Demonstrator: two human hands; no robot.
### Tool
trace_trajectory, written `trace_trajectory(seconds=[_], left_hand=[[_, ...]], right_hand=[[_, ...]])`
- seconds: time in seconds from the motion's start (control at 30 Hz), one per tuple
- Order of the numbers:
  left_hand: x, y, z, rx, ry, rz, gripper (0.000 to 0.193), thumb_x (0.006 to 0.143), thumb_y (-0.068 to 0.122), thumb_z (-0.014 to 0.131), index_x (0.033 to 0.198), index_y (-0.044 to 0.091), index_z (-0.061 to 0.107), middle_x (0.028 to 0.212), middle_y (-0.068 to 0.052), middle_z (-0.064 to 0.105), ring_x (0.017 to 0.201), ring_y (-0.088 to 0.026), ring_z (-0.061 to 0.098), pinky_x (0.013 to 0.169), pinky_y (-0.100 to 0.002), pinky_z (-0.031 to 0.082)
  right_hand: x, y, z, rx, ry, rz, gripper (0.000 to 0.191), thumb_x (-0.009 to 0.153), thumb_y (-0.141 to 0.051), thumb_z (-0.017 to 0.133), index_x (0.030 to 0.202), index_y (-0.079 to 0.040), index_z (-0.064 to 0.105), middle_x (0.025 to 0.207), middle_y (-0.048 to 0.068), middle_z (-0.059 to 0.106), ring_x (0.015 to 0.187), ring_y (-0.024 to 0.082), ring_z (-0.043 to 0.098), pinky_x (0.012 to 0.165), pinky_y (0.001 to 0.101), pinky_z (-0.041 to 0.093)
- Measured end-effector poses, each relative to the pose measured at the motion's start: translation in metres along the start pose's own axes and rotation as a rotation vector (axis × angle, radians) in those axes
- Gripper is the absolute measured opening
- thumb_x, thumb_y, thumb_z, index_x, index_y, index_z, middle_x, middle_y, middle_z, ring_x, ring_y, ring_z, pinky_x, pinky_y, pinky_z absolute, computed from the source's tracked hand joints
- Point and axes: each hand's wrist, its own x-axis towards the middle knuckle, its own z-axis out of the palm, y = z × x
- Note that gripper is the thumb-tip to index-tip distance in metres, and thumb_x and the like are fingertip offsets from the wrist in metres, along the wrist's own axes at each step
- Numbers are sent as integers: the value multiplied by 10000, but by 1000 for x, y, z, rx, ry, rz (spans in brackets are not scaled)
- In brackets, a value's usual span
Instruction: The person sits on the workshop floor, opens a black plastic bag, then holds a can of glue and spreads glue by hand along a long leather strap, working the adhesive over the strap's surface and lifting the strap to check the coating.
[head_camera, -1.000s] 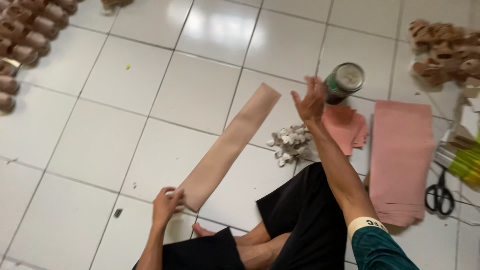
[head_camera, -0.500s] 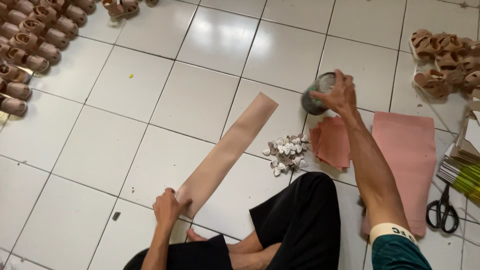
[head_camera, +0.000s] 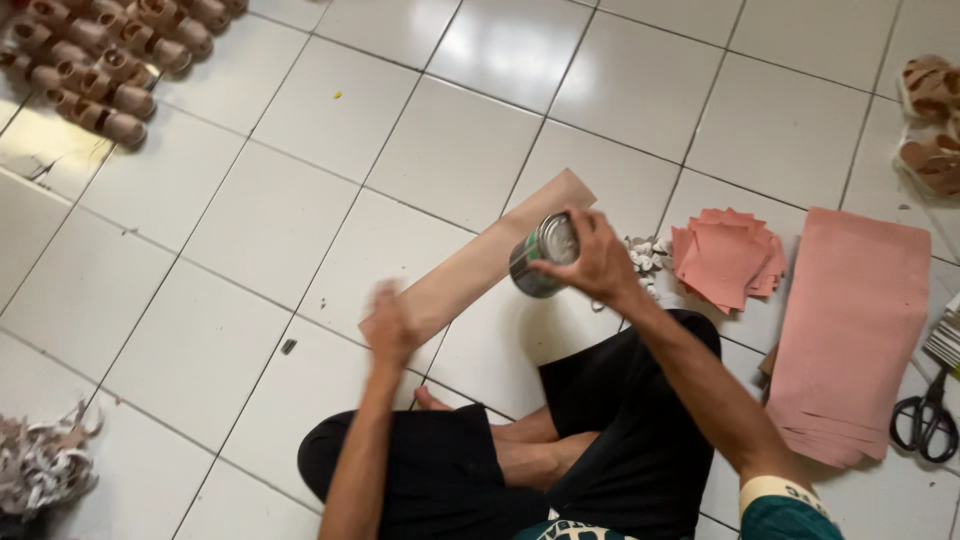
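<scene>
Seated cross-legged on the white tiled floor (head_camera: 250, 230), I work over 1 long tan strip (head_camera: 480, 262) that lies diagonally from near left to far right. My right hand (head_camera: 598, 262) has its fingers (head_camera: 560, 266) clenched around a small round tin (head_camera: 540, 255), held tilted on its side above the middle of the strip, its open end facing the camera; whether anything leaves the tin I cannot tell. My left hand (head_camera: 390, 328) rests on the near end of the strip, blurred, so I cannot tell whether its fingers grip the strip or only press it flat. The strip's surface looks bare and even, so I judge that it is not yet coated. To the right lie a stack of pink squares (head_camera: 728, 258), a pile of larger pink sheets (head_camera: 850, 330), small white bits (head_camera: 645, 255) and black scissors (head_camera: 925, 420). Rows of sandals (head_camera: 100, 60) stand far left.
</scene>
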Motion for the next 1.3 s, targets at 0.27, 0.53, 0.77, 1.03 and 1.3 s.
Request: trace_trajectory(seconds=[0.27,0.53,0.77,1.03,1.3], left_hand=[[-25,113,32,-815,-249,-66,1292,651,343,962,1604,33,145,1471,-237,495,1290,-371,590,1050,-428,546],[-31,97,32,-985,-300,-70,1131,662,247,959,1560,95,288,1439,-185,571,1290,-358,599,1047,-424,520],[-29,95,32,-837,-173,-78,1163,669,217,971,1566,64,247,1483,-218,496,1340,-416,529,1093,-458,476],[-16,84,24,-614,88,56,1112,656,116,964,1551,65,306,1566,-239,388,1467,-456,370,1208,-511,374],[-9,84,17,-433,132,90,1053,696,127,936,1571,136,352,1632,-154,354,1531,-428,301,1244,-527,358]], right_hand=[[-59,-63,76,-251,-61,-133,915,819,-672,699,1452,-43,495,1338,340,511,1047,492,646,644,492,628],[-46,4,73,843,-78,383,650,1009,-574,415,1372,-65,594,959,183,755,776,296,742,633,411,614],[-60,61,83,1403,-128,814,626,1005,-541,413,1343,-29,539,1126,155,718,970,268,738,731,432,659],[-69,45,88,470,-26,695,629,1009,-536,528,1375,-27,577,1292,195,634,1113,352,660,917,432,530],[-83,-51,47,-50,-207,-109,474,944,-348,653,1386,-177,618,825,90,689,732,246,689,705,379,582]])
